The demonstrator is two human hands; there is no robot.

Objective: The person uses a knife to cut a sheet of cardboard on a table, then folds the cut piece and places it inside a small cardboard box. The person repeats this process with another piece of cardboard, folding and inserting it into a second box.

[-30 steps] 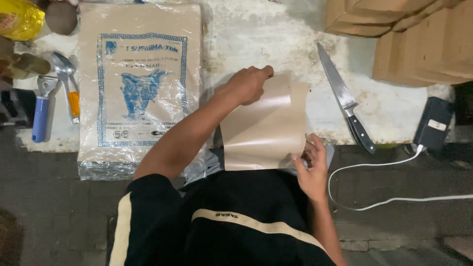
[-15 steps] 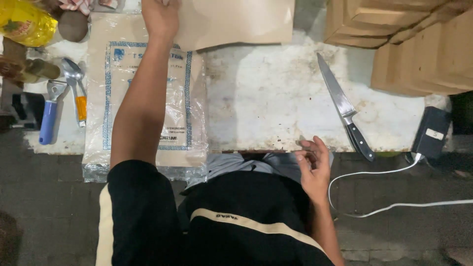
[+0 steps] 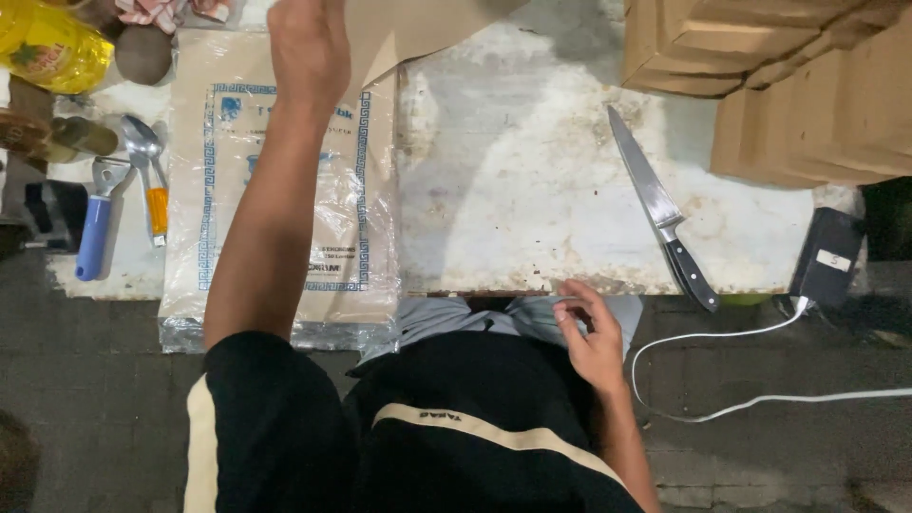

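**Left hand lifting brown paper sheet at far edge of counter**

Your left hand (image 3: 309, 47) is reaching far forward, arm stretched over the clear plastic pack of brown paper sheets (image 3: 280, 190) that is lying flat on the left part of the counter (image 3: 513, 199). The hand is closing on a single brown paper sheet (image 3: 427, 24), fingers curled at its left edge; the exact pinch is hidden behind the back of the hand. The sheet is sitting at the top of the view, partly cut off by the frame, its lower corner hanging just over the pack's far right corner.

Your right hand (image 3: 589, 332) is holding nothing, fingers loosely bent, resting at the near edge of the counter against the grey cloth at your waist.

Handling, as a judgement: the sheet is looking thin, light and floppy, holding a flat plane only loosely, so it is likely drooping or creasing if you are holding one corner. An edge grip with thumb on one face and fingers on the other looks the sounder hold. It tears and crumples easily; the surface looks matte, not slippery.

Around you: a kitchen knife (image 3: 662, 218) with a black handle is lying on the right of the counter, blade pointing away, well apart from both hands. Cardboard boxes (image 3: 760, 57) are stacked at the far right. On the left, a blue-handled tool (image 3: 93, 233), a spoon (image 3: 142, 142) and a yellow oil bottle (image 3: 47, 43). A dark device with a white cable (image 3: 826, 256) is sitting at the right edge.
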